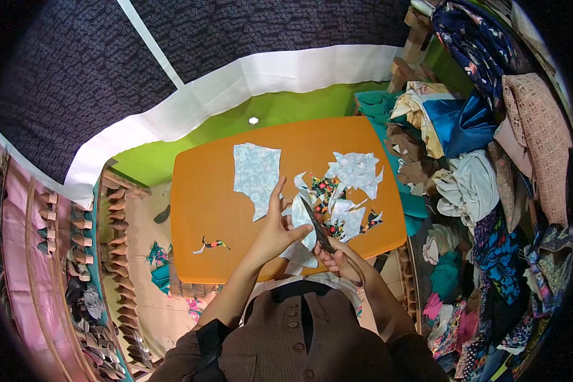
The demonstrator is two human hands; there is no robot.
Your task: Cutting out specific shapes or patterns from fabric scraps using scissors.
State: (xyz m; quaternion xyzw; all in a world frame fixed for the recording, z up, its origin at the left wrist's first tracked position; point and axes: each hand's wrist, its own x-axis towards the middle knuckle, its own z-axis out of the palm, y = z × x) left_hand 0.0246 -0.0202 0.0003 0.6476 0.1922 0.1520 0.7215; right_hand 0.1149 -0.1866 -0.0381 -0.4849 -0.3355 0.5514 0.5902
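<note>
Over the near part of the orange table, my left hand grips a pale fabric piece by its edge, index finger pointing up and thumb across it. My right hand is closed round the handles of dark metal scissors. Their blades point up and left, beside the held fabric; whether they touch it I cannot tell. To the right lies a heap of cut scraps, some black floral, others pale blue-white. A larger pale patterned piece lies flat beyond my left hand.
One small floral scrap sits at the table's left. Piled fabrics crowd the right side. Rows of wooden shoe forms line the left. A dark curtain with a white border hangs beyond the table.
</note>
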